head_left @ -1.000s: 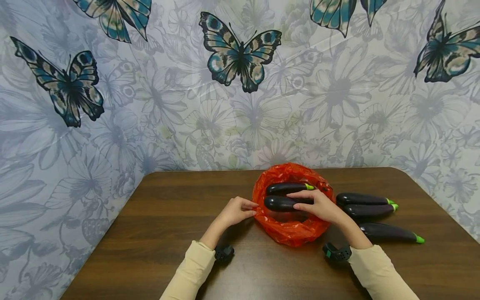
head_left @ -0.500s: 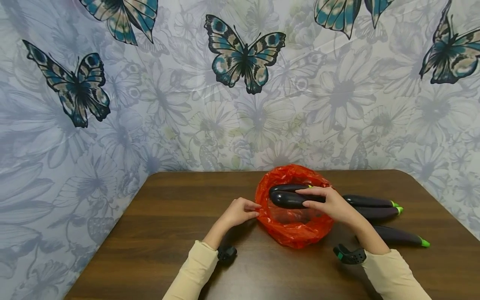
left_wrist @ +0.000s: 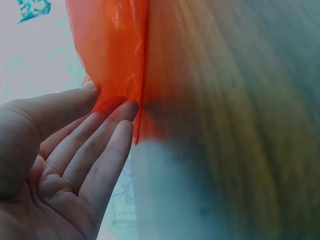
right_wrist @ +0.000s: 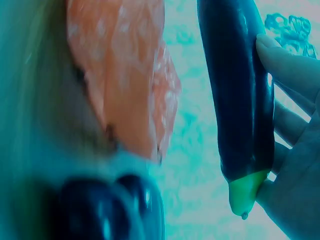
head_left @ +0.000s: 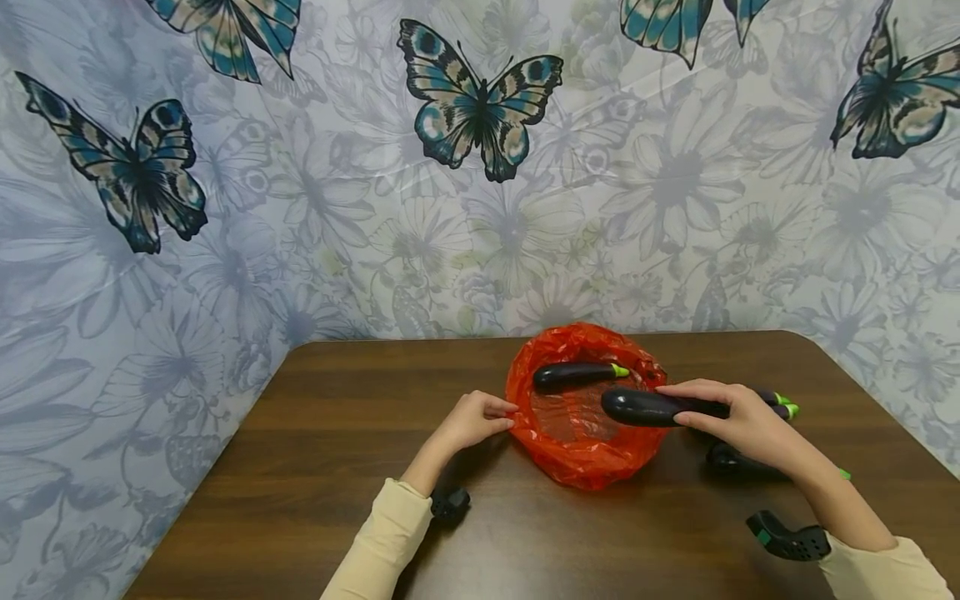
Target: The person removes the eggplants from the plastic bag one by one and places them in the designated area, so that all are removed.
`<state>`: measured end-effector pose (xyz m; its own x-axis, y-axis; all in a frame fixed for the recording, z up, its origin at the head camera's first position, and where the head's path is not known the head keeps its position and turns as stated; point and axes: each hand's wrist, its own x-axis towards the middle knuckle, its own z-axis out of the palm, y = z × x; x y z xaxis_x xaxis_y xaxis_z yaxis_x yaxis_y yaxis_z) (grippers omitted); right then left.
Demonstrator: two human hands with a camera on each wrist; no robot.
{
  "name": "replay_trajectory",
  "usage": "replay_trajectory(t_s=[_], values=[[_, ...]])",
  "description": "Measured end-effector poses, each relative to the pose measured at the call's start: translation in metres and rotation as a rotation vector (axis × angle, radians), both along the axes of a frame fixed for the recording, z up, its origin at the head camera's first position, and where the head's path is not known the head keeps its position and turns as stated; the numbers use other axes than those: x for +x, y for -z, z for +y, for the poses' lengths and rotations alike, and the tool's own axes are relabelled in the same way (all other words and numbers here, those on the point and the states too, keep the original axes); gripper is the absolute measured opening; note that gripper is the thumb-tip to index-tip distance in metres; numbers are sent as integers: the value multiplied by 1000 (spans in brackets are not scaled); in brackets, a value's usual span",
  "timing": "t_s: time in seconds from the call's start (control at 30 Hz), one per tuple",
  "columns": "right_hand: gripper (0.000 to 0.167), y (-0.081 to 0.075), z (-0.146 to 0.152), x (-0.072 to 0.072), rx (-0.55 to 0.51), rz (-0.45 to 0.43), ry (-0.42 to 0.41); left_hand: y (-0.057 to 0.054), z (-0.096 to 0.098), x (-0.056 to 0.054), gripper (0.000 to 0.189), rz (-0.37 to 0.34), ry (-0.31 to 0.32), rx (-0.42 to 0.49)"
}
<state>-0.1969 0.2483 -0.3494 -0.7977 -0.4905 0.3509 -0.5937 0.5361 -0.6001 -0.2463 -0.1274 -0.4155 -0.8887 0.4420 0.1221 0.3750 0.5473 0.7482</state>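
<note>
A red plastic bag (head_left: pixel 581 473) stands on the table with its mouth spread wide and its rim rolled out. Inside it, toward the back, lies one dark eggplant (head_left: pixel 564 377) with a green cap. My left hand (head_left: pixel 471 423) pinches the bag's left rim; the left wrist view shows the thin red film (left_wrist: pixel 112 50) between thumb and fingers. Over the bag's right rim, my right hand (head_left: pixel 750 423) grips a second eggplant (head_left: pixel 637 407), its rounded end above the opening. In the right wrist view, that eggplant's green cap (right_wrist: pixel 246 192) points down beside the palm.
Right of the bag, partly behind my right hand and forearm, more eggplants (head_left: pixel 738 461) lie on the brown wooden table (head_left: pixel 322 442). A wall covering with butterflies (head_left: pixel 483 104) rises behind the table's back edge. Each wrist wears a black camera (head_left: pixel 787 536).
My right hand has lifted the second eggplant out of the bag's middle and moved it right, over the rim. The left hand keeps its hold on the bag; the other eggplant stays inside.
</note>
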Motion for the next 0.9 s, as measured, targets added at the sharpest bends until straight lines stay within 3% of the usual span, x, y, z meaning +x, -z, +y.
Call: replay_trajectory(t_s=[0.2, 0.57, 0.9], values=[[37, 7, 40, 14, 11, -15, 38, 1, 0, 0, 24, -12, -3, 6], [40, 25, 112, 31, 16, -141, 66, -2, 0, -4, 25, 8, -4, -7], [41, 54, 150, 37, 19, -209, -93, 0, 1, -2, 24, -5, 4, 2]])
